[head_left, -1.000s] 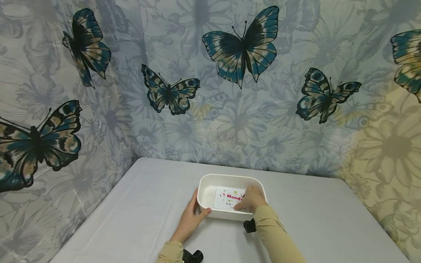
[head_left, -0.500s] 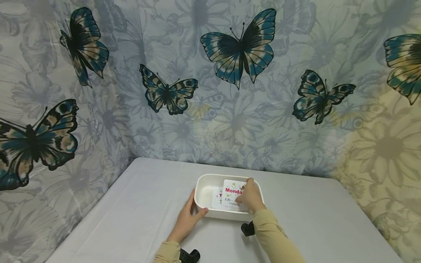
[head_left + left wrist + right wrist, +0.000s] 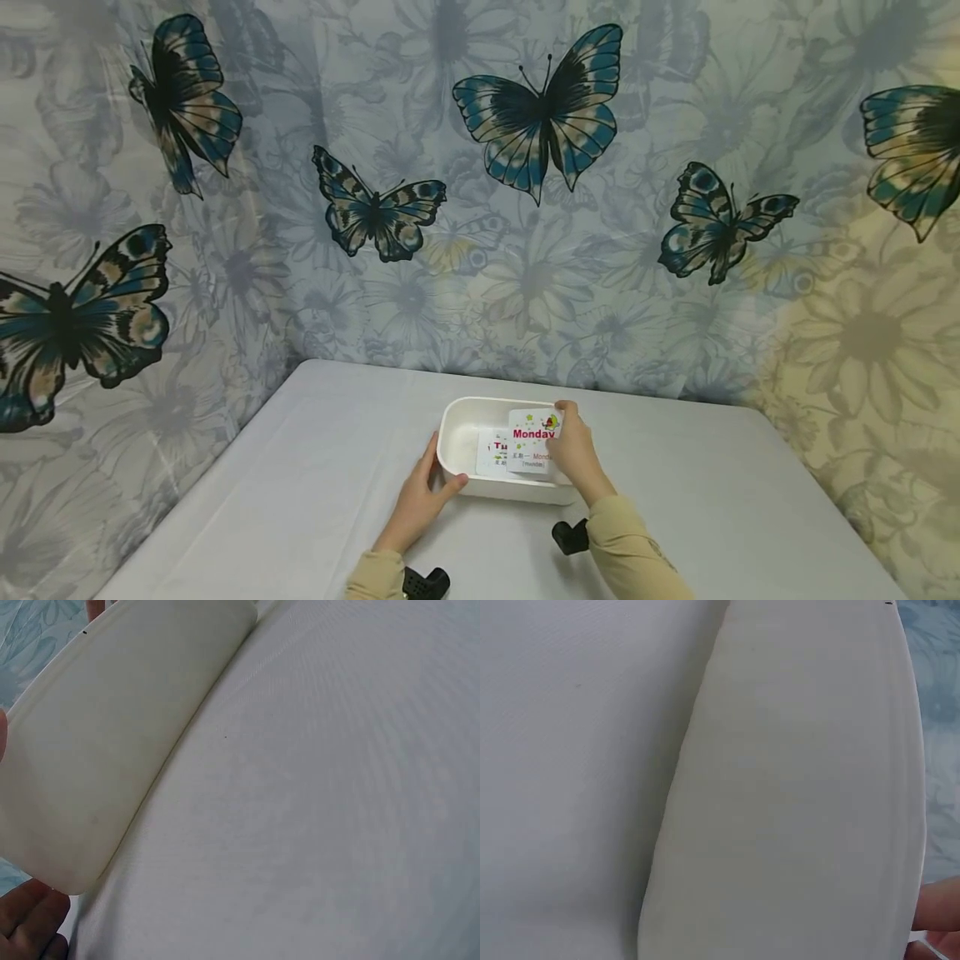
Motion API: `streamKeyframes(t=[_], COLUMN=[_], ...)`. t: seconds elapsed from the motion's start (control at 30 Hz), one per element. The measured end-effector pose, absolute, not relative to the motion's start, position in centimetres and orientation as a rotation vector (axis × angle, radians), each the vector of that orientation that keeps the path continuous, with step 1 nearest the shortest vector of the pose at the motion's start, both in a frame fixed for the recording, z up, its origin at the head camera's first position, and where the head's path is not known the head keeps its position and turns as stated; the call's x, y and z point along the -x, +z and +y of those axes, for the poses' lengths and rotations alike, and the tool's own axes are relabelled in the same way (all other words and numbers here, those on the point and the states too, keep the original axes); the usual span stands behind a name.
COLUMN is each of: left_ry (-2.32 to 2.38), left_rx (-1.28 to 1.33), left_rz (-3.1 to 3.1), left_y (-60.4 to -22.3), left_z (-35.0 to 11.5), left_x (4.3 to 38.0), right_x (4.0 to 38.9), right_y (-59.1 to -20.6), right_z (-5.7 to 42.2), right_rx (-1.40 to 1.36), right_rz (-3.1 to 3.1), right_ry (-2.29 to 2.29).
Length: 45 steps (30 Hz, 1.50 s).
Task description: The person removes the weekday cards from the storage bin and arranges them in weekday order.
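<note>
A white plastic box (image 3: 517, 490) sits on the table in the head view. My left hand (image 3: 417, 505) holds its left end, thumb at the front rim and fingers along the side. Between thumb and fingers, my right hand (image 3: 579, 450) pinches the right edge of a white flashcard (image 3: 527, 450) printed "Monday" in red, tipped up over the box. Below it lies another flashcard (image 3: 491, 457), partly covered, with "Tu" showing. Both wrist views are mostly filled by the box's outer wall (image 3: 112, 742) and the tablecloth; right fingers (image 3: 939, 906) show at the lower right edge.
White cloth covers the table (image 3: 300, 467), which extends to both sides of the box. Behind it stands a fabric backdrop (image 3: 480, 333) with flowers and large butterflies. Each wrist carries a black camera (image 3: 426, 583).
My right hand has raised the "Monday" card off the card beneath, exposing more of the "Tu" print, and its wrist has turned outward. My left hand keeps its place on the box.
</note>
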<state>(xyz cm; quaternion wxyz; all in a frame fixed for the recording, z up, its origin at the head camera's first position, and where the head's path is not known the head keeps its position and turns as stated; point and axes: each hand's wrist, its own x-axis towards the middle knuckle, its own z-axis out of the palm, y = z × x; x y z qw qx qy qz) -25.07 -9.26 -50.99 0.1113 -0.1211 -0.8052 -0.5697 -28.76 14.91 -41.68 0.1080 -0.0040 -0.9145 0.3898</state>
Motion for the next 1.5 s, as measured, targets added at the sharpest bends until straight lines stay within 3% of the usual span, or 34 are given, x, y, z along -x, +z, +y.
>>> streamKeyframes(t=[0.63, 0.93, 1.5], left_ry=[-1.667, -1.668, -1.681], left_rx=[0.384, 0.375, 0.373], left_rz=[-2.375, -2.372, -2.371], left_y=[-50.8, -50.8, -51.0], left_z=[-9.6, -9.7, -9.5], left_x=[25.4, 25.2, 25.3], right_x=[26.4, 27.2, 28.9], right_y=[-39.1, -41.8, -45.2], right_z=[24.6, 28.2, 29.7], right_rx=[0.367, 0.459, 0.398], right_rz=[-2.269, -2.292, -2.594], right_ry=[1.433, 1.432, 1.425])
